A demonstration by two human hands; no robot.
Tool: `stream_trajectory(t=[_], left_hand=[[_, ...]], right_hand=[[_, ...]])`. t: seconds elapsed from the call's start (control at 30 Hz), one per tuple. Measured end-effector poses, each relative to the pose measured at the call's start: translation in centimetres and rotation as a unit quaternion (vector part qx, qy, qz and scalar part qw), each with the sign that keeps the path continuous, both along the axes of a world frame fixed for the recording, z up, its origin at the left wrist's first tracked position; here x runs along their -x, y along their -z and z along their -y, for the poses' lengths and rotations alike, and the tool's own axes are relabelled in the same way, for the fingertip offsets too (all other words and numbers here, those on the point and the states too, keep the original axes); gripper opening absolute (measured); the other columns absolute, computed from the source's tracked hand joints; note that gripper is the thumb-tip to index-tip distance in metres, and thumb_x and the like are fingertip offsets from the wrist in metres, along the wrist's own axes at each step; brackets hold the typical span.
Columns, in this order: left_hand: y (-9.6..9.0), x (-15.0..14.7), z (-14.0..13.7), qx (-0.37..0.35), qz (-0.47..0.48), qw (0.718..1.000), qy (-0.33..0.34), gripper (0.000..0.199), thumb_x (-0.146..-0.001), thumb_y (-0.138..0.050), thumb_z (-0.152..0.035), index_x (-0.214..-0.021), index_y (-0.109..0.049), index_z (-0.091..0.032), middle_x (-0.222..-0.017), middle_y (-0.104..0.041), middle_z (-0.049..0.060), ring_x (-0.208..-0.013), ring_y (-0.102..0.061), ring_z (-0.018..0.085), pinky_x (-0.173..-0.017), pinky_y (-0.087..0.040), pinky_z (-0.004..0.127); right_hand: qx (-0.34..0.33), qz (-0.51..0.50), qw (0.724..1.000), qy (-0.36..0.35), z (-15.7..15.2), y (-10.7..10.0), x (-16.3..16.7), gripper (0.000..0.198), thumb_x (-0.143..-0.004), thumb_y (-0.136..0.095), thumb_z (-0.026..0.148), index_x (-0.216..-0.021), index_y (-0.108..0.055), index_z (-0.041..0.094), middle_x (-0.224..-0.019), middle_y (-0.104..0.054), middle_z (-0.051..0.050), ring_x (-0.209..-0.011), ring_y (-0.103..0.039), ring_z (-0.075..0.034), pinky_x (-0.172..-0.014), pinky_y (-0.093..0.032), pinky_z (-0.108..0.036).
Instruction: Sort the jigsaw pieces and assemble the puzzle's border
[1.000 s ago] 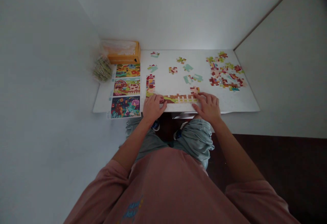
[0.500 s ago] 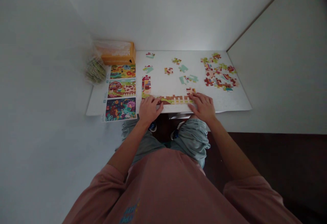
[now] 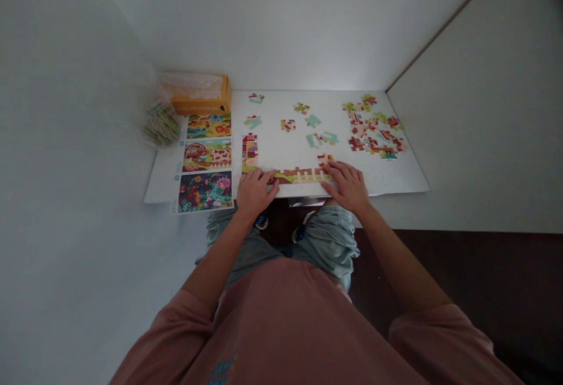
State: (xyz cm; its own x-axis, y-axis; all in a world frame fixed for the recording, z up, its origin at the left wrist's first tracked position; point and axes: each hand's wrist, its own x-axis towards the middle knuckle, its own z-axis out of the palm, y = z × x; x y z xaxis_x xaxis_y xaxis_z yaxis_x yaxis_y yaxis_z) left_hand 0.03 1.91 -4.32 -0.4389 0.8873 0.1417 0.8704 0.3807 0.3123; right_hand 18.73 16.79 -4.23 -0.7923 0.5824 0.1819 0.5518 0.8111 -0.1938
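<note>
A joined strip of jigsaw pieces (image 3: 303,175) with a white fence runs along the front of the white table. At its left end my left hand (image 3: 256,191) lies over the strip, fingers stretched and thumb apart, covering part of it. My right hand (image 3: 349,187) is on the right end, with its fingertips beside a pink and brown puzzle piece (image 3: 324,160) and its thumb at the strip's lower edge. That hand is open too. A joined red barn section (image 3: 250,149) stands up from the strip's left end.
Several loose pieces, among them a cow-patterned piece (image 3: 288,125), lie across the table (image 3: 277,101). A pile of pieces (image 3: 373,133) is at the right. On the left are a picture sheet (image 3: 206,155), an orange box (image 3: 200,104) and a plastic bag of pieces (image 3: 162,122).
The view has shifted slightly, so the table sits a little lower and further left. Both hands stay on the strip with almost no movement; the pieces look unchanged.
</note>
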Motion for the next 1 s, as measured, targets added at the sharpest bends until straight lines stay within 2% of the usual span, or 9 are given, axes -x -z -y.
stream_trajectory(t=[0.17,0.33,0.43,0.57,0.77,0.87,1.0], left_hand=[[0.2,0.1,0.1,-0.008,-0.008,1.000,0.009,0.033,-0.075,-0.027,-0.035,-0.106,-0.037,-0.030,-0.089,-0.045,0.005,-0.088,-0.038,0.021,-0.076,-0.027,0.036],[0.5,0.3,0.1,-0.016,-0.024,1.000,0.008,0.033,-0.075,-0.026,-0.035,-0.106,-0.036,-0.031,-0.088,-0.045,0.004,-0.088,-0.038,0.020,-0.075,-0.028,0.035],[0.7,0.3,0.2,-0.016,-0.029,0.999,0.007,0.033,-0.075,-0.026,-0.035,-0.106,-0.036,-0.031,-0.087,-0.045,0.004,-0.088,-0.038,0.020,-0.075,-0.028,0.035],[0.6,0.4,0.2,-0.017,-0.029,0.999,0.004,0.032,-0.076,-0.025,-0.035,-0.106,-0.036,-0.031,-0.087,-0.045,0.004,-0.088,-0.038,0.020,-0.075,-0.028,0.035],[0.5,0.8,0.3,-0.012,-0.021,1.000,0.001,0.031,-0.076,-0.025,-0.034,-0.105,-0.037,-0.031,-0.086,-0.044,0.005,-0.088,-0.037,0.020,-0.075,-0.027,0.035],[0.5,0.9,0.4,-0.011,-0.018,1.000,-0.001,0.031,-0.076,-0.024,-0.034,-0.105,-0.036,-0.031,-0.086,-0.044,0.005,-0.088,-0.037,0.020,-0.074,-0.027,0.035],[0.5,1.0,0.4,-0.010,-0.016,1.000,0.000,0.031,-0.076,-0.025,-0.034,-0.105,-0.037,-0.030,-0.086,-0.044,0.005,-0.087,-0.037,0.020,-0.075,-0.027,0.035]], right_hand=[[0.015,-0.023,1.000,0.010,-0.8,0.3,-0.2,0.036,-0.075,-0.033,0.033,-0.111,-0.031,0.035,-0.113,-0.034,0.003,-0.104,-0.028,-0.019,-0.085,-0.024,-0.037],[0.026,-0.049,0.998,0.028,-3.8,0.3,0.8,0.031,-0.073,-0.037,0.037,-0.103,-0.040,0.034,-0.104,-0.041,0.000,-0.097,-0.035,-0.022,-0.079,-0.027,-0.040],[0.051,-0.052,0.997,0.004,-5.9,0.0,3.2,0.030,-0.072,-0.037,0.038,-0.101,-0.041,0.033,-0.099,-0.044,-0.001,-0.089,-0.041,-0.021,-0.076,-0.028,-0.039],[0.095,-0.035,0.994,-0.044,-8.2,-0.1,8.0,0.031,-0.074,-0.034,0.038,-0.103,-0.039,0.030,-0.100,-0.043,-0.001,-0.079,-0.044,-0.019,-0.074,-0.027,-0.038],[0.094,-0.002,0.994,-0.058,-9.5,0.8,14.7,0.044,-0.070,-0.040,0.042,-0.109,-0.033,0.025,-0.108,-0.033,-0.005,-0.092,-0.033,-0.023,-0.076,-0.021,-0.041],[0.101,0.011,0.994,-0.050,-9.4,1.0,16.1,0.041,-0.069,-0.039,0.047,-0.103,-0.038,0.026,-0.108,-0.031,-0.005,-0.096,-0.027,-0.024,-0.078,-0.017,-0.043],[0.121,0.006,0.991,-0.048,-9.2,0.9,16.4,0.038,-0.065,-0.042,0.051,-0.093,-0.041,0.026,-0.105,-0.034,-0.004,-0.094,-0.028,-0.023,-0.078,-0.019,-0.041]])
